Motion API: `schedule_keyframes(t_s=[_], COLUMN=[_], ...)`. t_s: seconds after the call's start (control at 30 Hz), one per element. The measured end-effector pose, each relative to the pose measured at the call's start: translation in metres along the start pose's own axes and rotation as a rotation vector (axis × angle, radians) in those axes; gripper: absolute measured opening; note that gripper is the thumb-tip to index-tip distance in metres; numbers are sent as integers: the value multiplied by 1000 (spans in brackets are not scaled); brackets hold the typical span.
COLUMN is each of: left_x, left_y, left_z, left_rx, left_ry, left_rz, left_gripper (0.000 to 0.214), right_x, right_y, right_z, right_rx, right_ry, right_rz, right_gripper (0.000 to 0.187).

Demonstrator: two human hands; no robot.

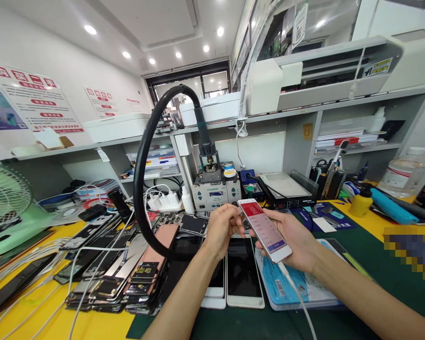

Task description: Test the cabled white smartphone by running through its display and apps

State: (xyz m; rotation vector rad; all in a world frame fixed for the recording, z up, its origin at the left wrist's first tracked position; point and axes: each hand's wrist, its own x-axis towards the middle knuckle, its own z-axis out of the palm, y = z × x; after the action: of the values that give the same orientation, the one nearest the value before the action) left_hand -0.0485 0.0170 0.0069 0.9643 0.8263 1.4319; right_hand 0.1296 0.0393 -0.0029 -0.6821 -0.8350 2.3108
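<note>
1. The right hand (292,233) gripped a lit white smartphone (264,229) (charging cable (302,302) attached) above the bench (106,326).
2. The left hand (224,229) curled beside it; whether pinching, I couldn't tell.
3. Behind, a black holder (334,184) contained upright tools (340,153).

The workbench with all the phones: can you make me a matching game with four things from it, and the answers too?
Things:
1. Smartphone
2. Desk fan
3. Thick hose
4. Small bottle with a dark cap

Clues:
A. Black, curving up in a tall arch
B. Yellow, on the right side of the picture
C. Held in the person's right hand, with its screen lit
D. Pale green, at the left edge of the picture

Right pairs: 1-C, 2-D, 3-A, 4-B
</note>
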Motion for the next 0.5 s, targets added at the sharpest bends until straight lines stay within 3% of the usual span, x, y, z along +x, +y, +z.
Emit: schedule_keyframes(t_s=[0.5], left_x=[-1], left_y=[0], left_z=[0], left_rx=[8], left_ry=[4], left_rz=[-7], left_gripper=[15], right_x=[-1], right_y=[0], right_z=[2], right_rx=[2], right_ry=[10], right_rz=[-5], right_gripper=[35])
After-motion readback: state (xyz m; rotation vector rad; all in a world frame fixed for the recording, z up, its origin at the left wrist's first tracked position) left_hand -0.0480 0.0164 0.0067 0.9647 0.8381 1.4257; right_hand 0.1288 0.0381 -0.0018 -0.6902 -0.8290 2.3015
